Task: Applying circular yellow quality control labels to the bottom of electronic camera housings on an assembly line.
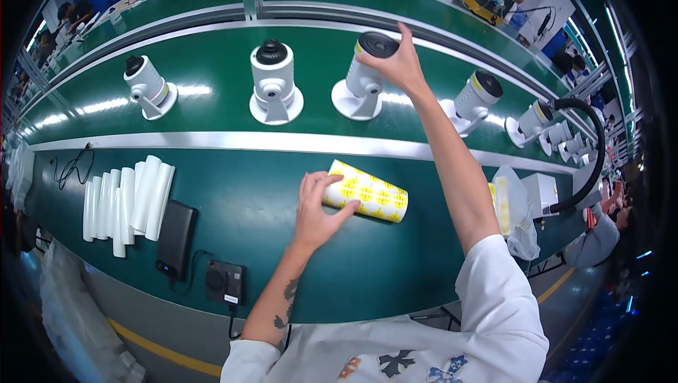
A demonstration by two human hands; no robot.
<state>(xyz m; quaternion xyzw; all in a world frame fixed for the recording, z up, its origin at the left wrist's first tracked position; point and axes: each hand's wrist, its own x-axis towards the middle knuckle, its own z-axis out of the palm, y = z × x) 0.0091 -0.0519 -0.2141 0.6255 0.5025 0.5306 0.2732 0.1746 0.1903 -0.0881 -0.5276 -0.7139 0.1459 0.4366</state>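
My left hand (319,208) is closed round the left end of a roll of white paper with round yellow stickers (371,196), which lies on the green bench. With my right arm stretched out, my right hand (399,63) grips the black-topped upper rim of a white cylindrical device (358,80) on a round base. That device stands on the raised shelf. Left of it are a similar white device with a black knob-like top (273,79) and a tilted one (147,86). To its right stands another with a yellow label near its rim (472,100).
White tubes (127,203) lie at the left, beside a black power bank (176,238) and a small cabled black box (224,283). At the right are a plastic bag (519,213), a white box (542,192) and a bent black hose (593,150). A metal-edged shelf (282,143) runs across.
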